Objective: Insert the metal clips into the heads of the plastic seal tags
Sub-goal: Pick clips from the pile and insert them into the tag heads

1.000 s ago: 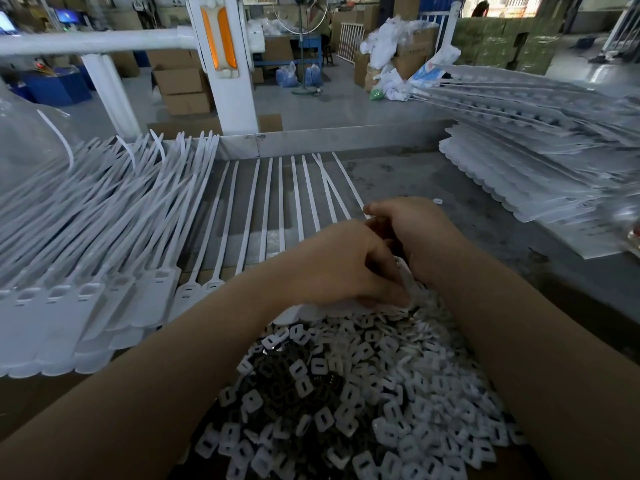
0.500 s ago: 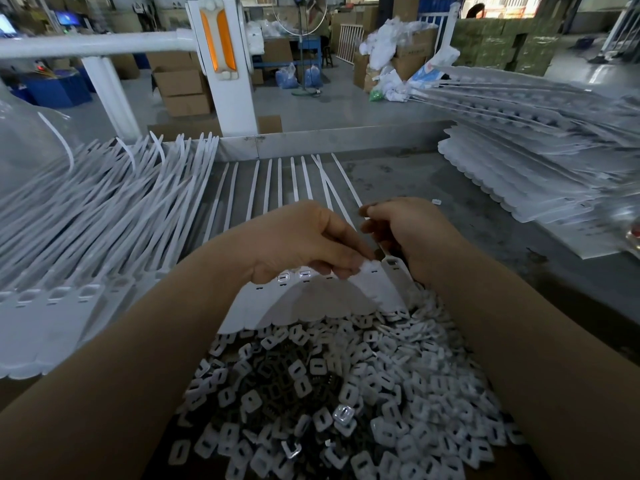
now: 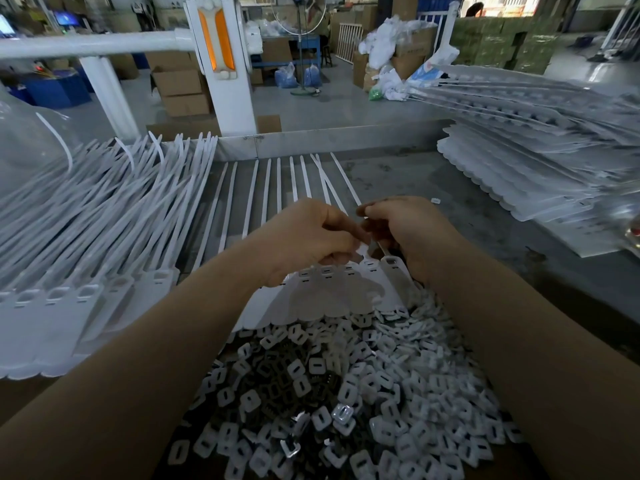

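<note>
From the head camera, the left hand [image 3: 308,237] and right hand [image 3: 412,233] met fingertip to fingertip, each with fingers curled; what they pinched was too small to tell. Just below them lay a row of white seal tags [image 3: 332,289], straps running away. Nearer the body spread a pile of clips [image 3: 346,403].

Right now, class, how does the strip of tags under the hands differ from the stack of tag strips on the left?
The strip under the hands is a single layer; the stack on the left is many layers deep. The strip's tails lie straight and parallel; the stack's tails fan and curl. Both are white plastic, heads toward the person.
</note>
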Tool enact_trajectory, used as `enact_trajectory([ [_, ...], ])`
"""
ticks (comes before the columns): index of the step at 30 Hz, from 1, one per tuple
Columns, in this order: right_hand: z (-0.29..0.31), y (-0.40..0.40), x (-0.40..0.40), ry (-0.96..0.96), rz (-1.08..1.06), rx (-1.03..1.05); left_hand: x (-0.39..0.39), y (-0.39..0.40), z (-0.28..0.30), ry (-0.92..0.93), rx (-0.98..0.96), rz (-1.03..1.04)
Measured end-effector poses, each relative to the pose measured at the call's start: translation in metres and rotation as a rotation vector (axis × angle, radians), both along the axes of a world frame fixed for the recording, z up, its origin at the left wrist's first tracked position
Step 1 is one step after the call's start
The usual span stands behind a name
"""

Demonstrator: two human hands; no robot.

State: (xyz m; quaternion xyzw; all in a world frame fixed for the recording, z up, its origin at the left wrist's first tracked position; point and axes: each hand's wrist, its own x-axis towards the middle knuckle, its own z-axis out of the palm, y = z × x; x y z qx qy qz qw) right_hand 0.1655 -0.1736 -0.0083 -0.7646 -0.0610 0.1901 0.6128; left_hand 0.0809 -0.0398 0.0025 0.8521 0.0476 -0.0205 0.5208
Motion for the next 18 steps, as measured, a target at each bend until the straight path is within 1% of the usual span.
enact_trajectory([
  [4, 0.0, -0.001, 0.001, 0.026, -0.027, 0.039, 0.006, -0.015, -0.008, -0.055, -0.036, 0.055],
  [7, 0.004, -0.001, 0.003, 0.114, -0.045, 0.064, 0.009, -0.027, -0.014, -0.099, -0.012, 0.082],
  [10, 0.003, -0.001, 0.004, 0.136, -0.075, 0.072, 0.015, -0.035, -0.021, -0.161, 0.148, 0.121],
  [12, 0.001, -0.001, 0.003, 0.124, -0.078, 0.074, 0.017, -0.039, -0.025, -0.168, 0.241, 0.132],
  [18, -0.002, 0.0, 0.001, 0.122, -0.092, 0.097, 0.019, -0.043, -0.032, -0.128, 0.308, 0.132],
])
